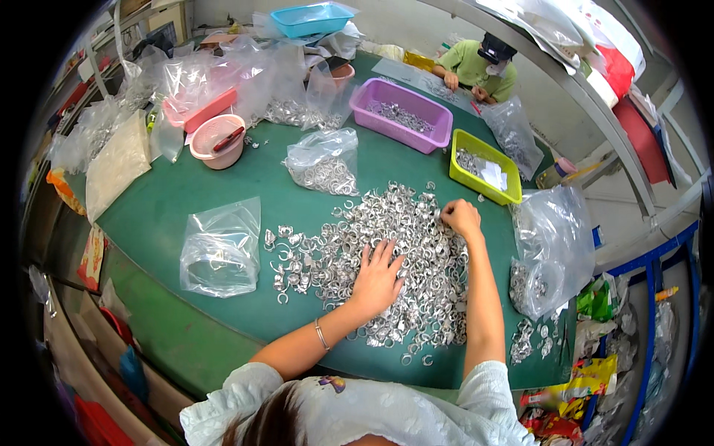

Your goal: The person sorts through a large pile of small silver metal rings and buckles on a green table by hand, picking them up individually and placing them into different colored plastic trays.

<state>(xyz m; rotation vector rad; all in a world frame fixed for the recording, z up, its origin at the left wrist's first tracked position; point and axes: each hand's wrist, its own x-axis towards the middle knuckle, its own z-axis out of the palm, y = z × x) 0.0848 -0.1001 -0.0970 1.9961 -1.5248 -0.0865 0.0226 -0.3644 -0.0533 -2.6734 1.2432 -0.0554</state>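
Note:
A wide heap of silver open-ended metal rings [401, 215] is spread on the green table top [223, 320]. My left hand [378, 281] lies on the heap with its fingers spread, palm down over the rings. At the heap's right edge my right hand [462, 218] is closed, its fingers curled together; whatever they hold is hidden. A looser group of silver pieces [296, 271] trails off to the left of the heap. Beyond it stands a clear plastic bag [326, 165] with more rings inside. An empty-looking clear bag [221, 249] lies flat farther left.
A purple basin [439, 137] and a lime-green basin [462, 178] hold metal pieces at the far right. A pink basket [201, 149] stands far left. Bagged rings [532, 279] lie beside my right arm. Across the table, a person [476, 68] handles small pieces.

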